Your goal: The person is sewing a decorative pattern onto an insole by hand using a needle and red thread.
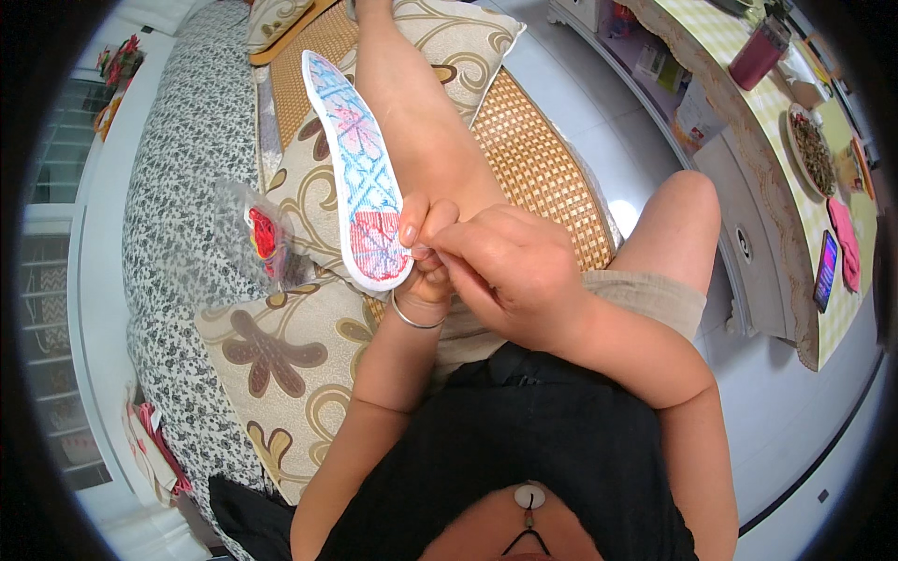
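Observation:
An embroidered shoe insole (360, 168) with a white edge, blue lattice and pink and red stitching stands out over my outstretched leg. My left hand (428, 224), a bangle (416, 316) around its wrist, grips the insole by the side of its red-stitched heel. Right beside it, my right hand (514, 266) is closed in a pinch, its thumb and forefinger meeting the left fingertips at the heel's edge. What the pinch holds is too small to make out.
A clear plastic bag with red and yellow thread (264, 234) lies to the left on the floral-covered sofa (178, 187). Patterned cushions (281, 374) and a woven mat (543, 159) surround my legs. At right, a table (762, 117) bears a plate of food (812, 150), a dark red bottle (760, 54) and a phone (825, 271).

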The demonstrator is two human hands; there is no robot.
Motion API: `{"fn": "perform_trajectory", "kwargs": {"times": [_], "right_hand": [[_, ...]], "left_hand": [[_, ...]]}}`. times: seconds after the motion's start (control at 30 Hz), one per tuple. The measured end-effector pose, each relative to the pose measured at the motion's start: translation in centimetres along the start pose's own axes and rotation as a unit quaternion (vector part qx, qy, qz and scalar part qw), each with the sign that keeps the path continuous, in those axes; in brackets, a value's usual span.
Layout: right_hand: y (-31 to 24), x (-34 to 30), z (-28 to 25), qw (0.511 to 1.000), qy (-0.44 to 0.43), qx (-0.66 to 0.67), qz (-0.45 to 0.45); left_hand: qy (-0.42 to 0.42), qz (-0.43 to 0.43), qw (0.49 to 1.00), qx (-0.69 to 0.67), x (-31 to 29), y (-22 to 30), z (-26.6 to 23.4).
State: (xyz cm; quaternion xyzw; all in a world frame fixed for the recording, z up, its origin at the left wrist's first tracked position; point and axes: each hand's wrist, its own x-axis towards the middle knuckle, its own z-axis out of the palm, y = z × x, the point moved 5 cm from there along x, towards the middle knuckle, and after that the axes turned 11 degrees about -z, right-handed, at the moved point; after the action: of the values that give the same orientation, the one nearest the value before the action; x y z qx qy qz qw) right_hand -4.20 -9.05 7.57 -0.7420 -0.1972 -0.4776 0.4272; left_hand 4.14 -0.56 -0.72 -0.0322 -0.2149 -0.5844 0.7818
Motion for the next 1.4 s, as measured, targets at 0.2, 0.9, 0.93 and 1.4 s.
{"fn": "perform_trajectory", "kwargs": {"times": [0.2, 0.9, 0.93, 1.4], "right_hand": [[-0.5, 0.3, 0.2, 1.0, 0.002, 0.0, -0.008], [-0.2, -0.3, 0.1, 1.0, -0.007, -0.018, 0.004], [-0.1, -0.3, 0.1, 1.0, -0.013, -0.02, 0.005], [5.4, -6.8, -0.3, 0.792, 0.071, 0.383, 0.47]], "left_hand": [[0.002, 0.009, 1.0, 0.012, -0.1, -0.5, 0.7], [-0.009, 0.007, 1.0, 0.021, 0.3, -1.1, 0.1], [-0.009, 0.008, 1.0, 0.025, 0.3, -1.1, 0.0], [0.414, 0.039, 0.856, 0.307, -0.8, -0.6, 2.3]]}}
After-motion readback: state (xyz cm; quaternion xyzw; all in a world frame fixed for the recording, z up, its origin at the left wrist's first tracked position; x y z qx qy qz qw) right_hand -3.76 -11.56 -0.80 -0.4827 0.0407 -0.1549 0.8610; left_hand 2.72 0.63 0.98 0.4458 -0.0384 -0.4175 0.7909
